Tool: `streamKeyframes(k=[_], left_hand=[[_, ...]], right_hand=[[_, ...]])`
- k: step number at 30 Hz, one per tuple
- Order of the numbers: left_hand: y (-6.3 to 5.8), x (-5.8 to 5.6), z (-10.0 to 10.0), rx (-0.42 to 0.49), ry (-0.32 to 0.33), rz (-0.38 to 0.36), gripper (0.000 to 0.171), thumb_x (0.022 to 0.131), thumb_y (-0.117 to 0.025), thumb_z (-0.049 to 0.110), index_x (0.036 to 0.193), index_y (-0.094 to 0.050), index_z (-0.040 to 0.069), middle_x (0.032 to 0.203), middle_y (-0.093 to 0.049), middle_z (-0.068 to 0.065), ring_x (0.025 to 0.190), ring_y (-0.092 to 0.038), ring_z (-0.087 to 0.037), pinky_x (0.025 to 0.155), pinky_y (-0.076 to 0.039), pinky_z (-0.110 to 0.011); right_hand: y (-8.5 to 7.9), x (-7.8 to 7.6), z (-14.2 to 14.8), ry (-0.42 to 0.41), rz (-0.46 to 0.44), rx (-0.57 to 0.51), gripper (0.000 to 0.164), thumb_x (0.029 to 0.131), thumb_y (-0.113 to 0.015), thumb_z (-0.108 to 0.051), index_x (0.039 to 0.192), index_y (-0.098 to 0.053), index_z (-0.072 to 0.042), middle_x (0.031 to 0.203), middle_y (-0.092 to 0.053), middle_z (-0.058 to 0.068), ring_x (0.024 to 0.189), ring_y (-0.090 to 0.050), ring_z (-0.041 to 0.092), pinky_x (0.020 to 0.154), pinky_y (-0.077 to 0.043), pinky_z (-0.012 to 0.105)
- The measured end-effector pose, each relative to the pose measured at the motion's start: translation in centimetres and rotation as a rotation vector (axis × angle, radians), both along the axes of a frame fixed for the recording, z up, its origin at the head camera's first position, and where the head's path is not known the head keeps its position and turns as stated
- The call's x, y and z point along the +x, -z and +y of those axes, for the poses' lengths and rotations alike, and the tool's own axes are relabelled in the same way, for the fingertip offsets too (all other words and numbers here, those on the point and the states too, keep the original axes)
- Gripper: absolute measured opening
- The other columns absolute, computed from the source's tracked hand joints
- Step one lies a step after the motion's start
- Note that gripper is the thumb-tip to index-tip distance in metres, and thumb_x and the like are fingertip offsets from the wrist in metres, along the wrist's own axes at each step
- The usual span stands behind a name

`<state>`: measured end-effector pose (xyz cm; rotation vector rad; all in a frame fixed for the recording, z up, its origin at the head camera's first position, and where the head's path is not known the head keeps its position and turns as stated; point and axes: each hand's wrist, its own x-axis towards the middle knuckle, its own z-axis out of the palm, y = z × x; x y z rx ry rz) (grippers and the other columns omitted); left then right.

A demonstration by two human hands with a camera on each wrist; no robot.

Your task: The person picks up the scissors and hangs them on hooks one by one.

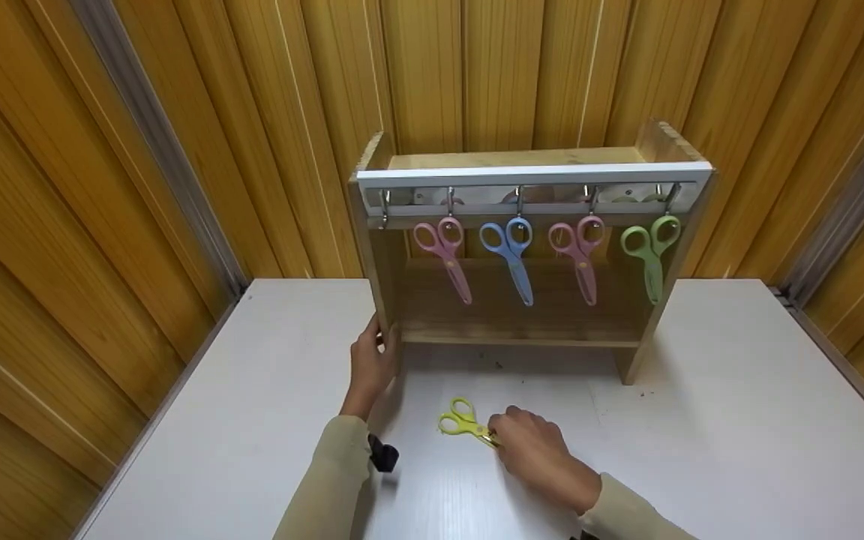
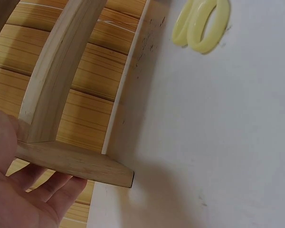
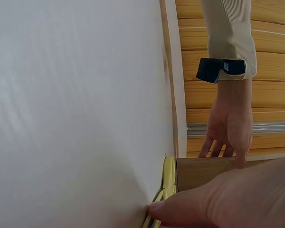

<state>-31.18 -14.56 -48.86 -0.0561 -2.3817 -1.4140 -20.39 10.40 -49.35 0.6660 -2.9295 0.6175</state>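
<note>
My left hand (image 1: 373,367) grips the lower left side of a wooden rack (image 1: 522,343); in the left wrist view its fingers (image 2: 61,192) wrap under the side panel (image 2: 85,164). On the white table lies a pair of yellow scissors (image 1: 463,423), its handle loops pointing away to the left. My right hand (image 1: 541,456) pinches these scissors by the blade end, which its fingers mostly hide. The right wrist view shows the thumb (image 3: 180,206) pressed against the yellow scissors (image 3: 169,173), close to the tabletop.
From metal hooks along the rack's front rail (image 1: 537,174) hang pink scissors (image 1: 447,251), blue scissors (image 1: 511,251), a second pink pair (image 1: 582,251) and green scissors (image 1: 652,255). Another hook (image 1: 385,206) is at the left end. Wood-patterned walls (image 1: 102,225) surround the white table (image 1: 252,420).
</note>
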Motion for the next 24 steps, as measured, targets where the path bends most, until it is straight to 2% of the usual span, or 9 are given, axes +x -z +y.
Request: streamKeyframes(k=[6, 13, 24], left_hand=[[0.01, 0.03, -0.1, 0.01, 0.007, 0.007, 0.049, 0.108, -0.054, 0.015, 0.156, -0.043, 0.007, 0.144, -0.059, -0.016, 0.117, -0.067, -0.031, 0.097, -0.057, -0.041], [-0.04, -0.02, -0.11, 0.018, 0.007, 0.002, 0.049, 0.108, -0.054, 0.015, 0.155, -0.044, 0.007, 0.144, -0.059, -0.016, 0.117, -0.067, -0.031, 0.096, -0.057, -0.042], [-0.1, 0.06, -0.02, 0.021, 0.002, 0.02, 0.048, 0.108, -0.055, 0.016, 0.153, -0.046, 0.005, 0.142, -0.061, -0.018, 0.116, -0.068, -0.033, 0.096, -0.057, -0.044]], right_hand=[[0.0, -0.09, 0.18, -0.01, -0.019, -0.033, 0.025, 0.079, -0.076, 0.01, 0.073, -0.064, -0.011, 0.068, -0.048, -0.001, 0.061, -0.045, 0.015, 0.045, -0.039, 0.035], [-0.06, -0.24, 0.21, -0.012, -0.053, -0.06, 0.021, 0.077, -0.074, 0.013, 0.077, -0.068, -0.007, 0.07, -0.048, -0.001, 0.061, -0.045, 0.016, 0.046, -0.039, 0.033], [-0.04, -0.39, 0.43, -0.041, -0.076, -0.107, 0.021, 0.078, -0.073, 0.014, 0.076, -0.069, -0.007, 0.069, -0.06, -0.002, 0.059, -0.047, 0.012, 0.046, -0.041, 0.03]])
